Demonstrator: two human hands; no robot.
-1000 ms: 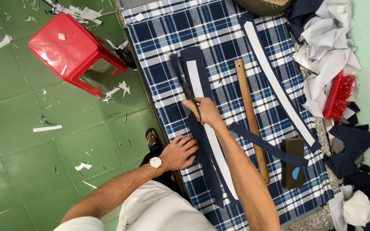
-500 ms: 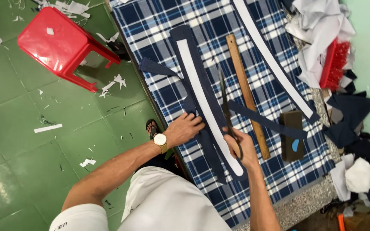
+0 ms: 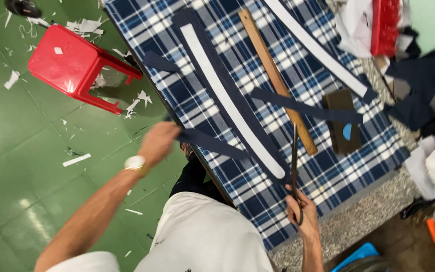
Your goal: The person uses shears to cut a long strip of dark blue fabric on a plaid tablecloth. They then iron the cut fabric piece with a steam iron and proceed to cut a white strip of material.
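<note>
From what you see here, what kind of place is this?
Probably a tailoring or garment-cutting workshop: scissors in the right hand, dark fabric strips on a plaid-covered table, and paper scraps on the floor.

Bare-armed, both forearms uncovered to the edge of view. White short-sleeved shirt, loose at the hem, marked with a few small dark specks near the lower edge, possibly print. Dark trousers below. Pale-faced wristwatch on a light band, strapped round the left wrist.
</note>
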